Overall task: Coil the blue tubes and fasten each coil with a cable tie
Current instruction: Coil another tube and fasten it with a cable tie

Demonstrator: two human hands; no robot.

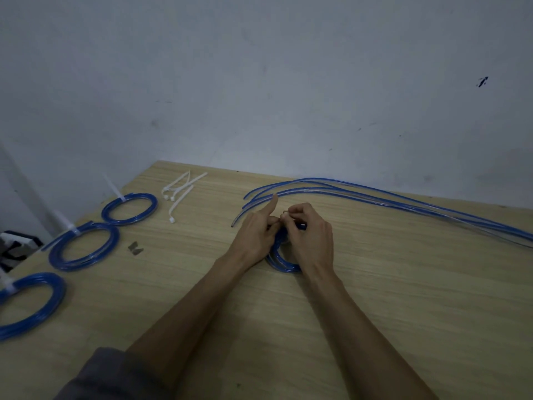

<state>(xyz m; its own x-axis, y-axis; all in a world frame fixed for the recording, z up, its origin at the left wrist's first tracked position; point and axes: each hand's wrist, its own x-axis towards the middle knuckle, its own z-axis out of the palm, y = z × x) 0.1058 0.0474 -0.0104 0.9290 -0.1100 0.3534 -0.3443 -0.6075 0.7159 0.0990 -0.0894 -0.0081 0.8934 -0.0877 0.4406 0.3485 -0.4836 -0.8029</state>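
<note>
The fingers (297, 215) of the right hand (310, 238) pinch a white plastic cable tie (284, 212) over a small blue tube coil (281, 259) on the pale wooden worktop (375, 284). The left hand (255, 235) grips the coil, index finger straight. Loose blue tubes (375, 194) lie beyond.

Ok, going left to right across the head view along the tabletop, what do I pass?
Nearest tied coil → middle tied coil → far tied coil → loose cable ties → left hand → right hand, both on the coil being fastened → uncoiled blue tubes.
</note>
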